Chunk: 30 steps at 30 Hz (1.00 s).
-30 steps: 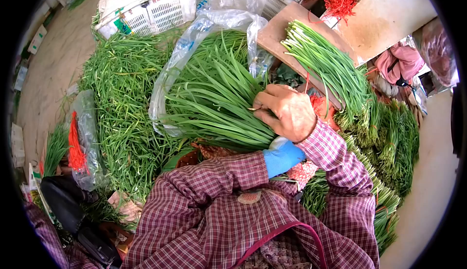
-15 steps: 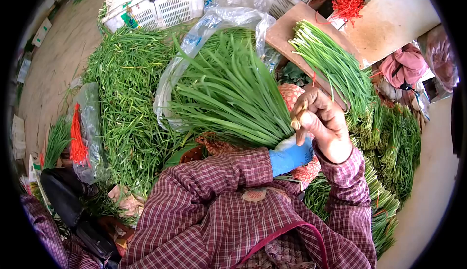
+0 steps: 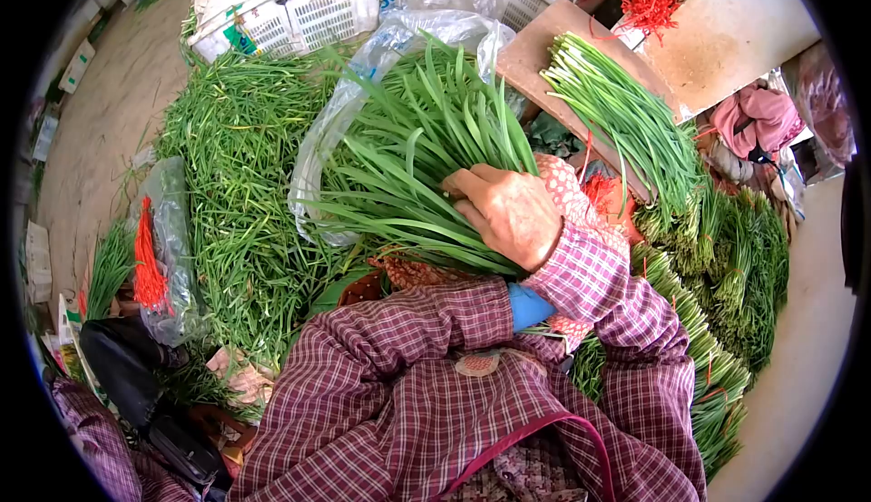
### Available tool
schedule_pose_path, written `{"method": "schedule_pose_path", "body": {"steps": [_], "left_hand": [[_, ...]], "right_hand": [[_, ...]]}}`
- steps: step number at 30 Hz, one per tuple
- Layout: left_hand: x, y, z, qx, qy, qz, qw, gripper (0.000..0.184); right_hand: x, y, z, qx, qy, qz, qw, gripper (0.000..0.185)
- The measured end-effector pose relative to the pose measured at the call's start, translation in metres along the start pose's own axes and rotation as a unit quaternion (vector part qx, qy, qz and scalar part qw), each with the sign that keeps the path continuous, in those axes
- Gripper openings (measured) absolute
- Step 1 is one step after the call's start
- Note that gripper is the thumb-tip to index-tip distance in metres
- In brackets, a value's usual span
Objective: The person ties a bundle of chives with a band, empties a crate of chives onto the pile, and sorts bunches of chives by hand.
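A bunch of garlic chives (image 3: 426, 153) fans out up and to the left, its leaf tips over a clear plastic bag (image 3: 307, 162). My left hand (image 3: 529, 306), in a blue glove, is at the base of the bunch; only the glove's wrist part shows, and its fingers are hidden behind my right sleeve. Bare, my right hand (image 3: 508, 214) lies over the leaves with its fingers curled in among them, the fingertips partly hidden. A tied bunch of chives (image 3: 617, 112) with pale stems lies on a board (image 3: 535, 58) to the right.
Loose green leaves (image 3: 254, 185) are heaped at the left. Red ties (image 3: 147, 253) hang there, with more red ties (image 3: 649, 8) at top right. White crates (image 3: 331, 14) stand behind. Stacked tied bunches (image 3: 735, 275) line the right side.
My right hand has come down and left from above the stems into the leaves, its fingers now among them. My right forearm now covers most of the blue glove.
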<state>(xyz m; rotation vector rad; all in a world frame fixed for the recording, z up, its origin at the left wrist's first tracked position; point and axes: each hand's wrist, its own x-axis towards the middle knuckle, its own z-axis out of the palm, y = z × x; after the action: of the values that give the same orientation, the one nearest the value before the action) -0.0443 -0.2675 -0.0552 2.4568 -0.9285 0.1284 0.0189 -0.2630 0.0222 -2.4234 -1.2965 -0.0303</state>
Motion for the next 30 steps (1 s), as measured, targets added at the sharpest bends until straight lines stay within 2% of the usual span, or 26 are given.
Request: {"method": "schedule_pose_path", "body": {"steps": [2,6,11,17,19,20,21,23,25,27,28,29,30], "left_hand": [[-0.001,-0.001,0.000,0.000,0.000,0.000,1.000,0.018],[-0.003,-0.002,-0.001,-0.002,-0.002,0.000,1.000,0.017],[-0.004,-0.003,-0.002,0.002,-0.005,-0.004,1.000,0.016],[0.004,0.000,-0.006,0.020,-0.014,0.003,1.000,0.014],[0.014,0.005,-0.005,0.034,-0.025,0.011,0.999,0.014],[0.023,0.009,-0.005,0.050,-0.037,0.020,0.998,0.014],[0.028,0.010,-0.004,0.056,-0.043,0.023,0.997,0.013],[0.038,0.012,-0.002,0.066,-0.052,0.025,0.996,0.013],[0.042,0.012,0.000,0.070,-0.057,0.021,0.996,0.012],[0.045,0.012,0.001,0.066,-0.059,0.016,0.996,0.012],[0.046,0.012,0.000,0.069,-0.057,0.017,0.996,0.012],[0.045,0.012,0.000,0.075,-0.058,0.020,0.995,0.012],[0.042,0.011,-0.004,0.074,-0.055,0.020,0.996,0.011]], "right_hand": [[0.004,-0.002,-0.003,0.045,-0.021,0.009,0.999,0.022],[0.011,-0.005,-0.009,0.035,-0.059,0.005,0.998,0.020],[0.008,0.004,-0.003,0.057,-0.020,0.014,0.998,0.010],[0.002,0.011,0.001,0.167,0.043,0.029,0.985,0.008],[0.004,0.012,-0.004,0.272,0.048,0.055,0.959,0.006],[0.004,0.011,-0.010,0.298,0.048,0.087,0.949,0.006],[0.004,0.012,-0.013,0.295,0.065,0.075,0.950,0.008],[0.007,0.009,-0.020,0.437,0.036,0.192,0.878,0.011],[0.014,0.013,-0.020,0.474,0.041,0.165,0.864,0.014],[0.023,0.008,-0.033,0.574,0.107,0.129,0.801,0.016],[0.033,-0.004,-0.044,0.577,0.131,0.073,0.803,0.018],[0.038,-0.013,-0.059,0.560,0.105,0.025,0.821,0.021],[0.042,-0.019,-0.071,0.546,0.032,-0.008,0.837,0.022]]}}
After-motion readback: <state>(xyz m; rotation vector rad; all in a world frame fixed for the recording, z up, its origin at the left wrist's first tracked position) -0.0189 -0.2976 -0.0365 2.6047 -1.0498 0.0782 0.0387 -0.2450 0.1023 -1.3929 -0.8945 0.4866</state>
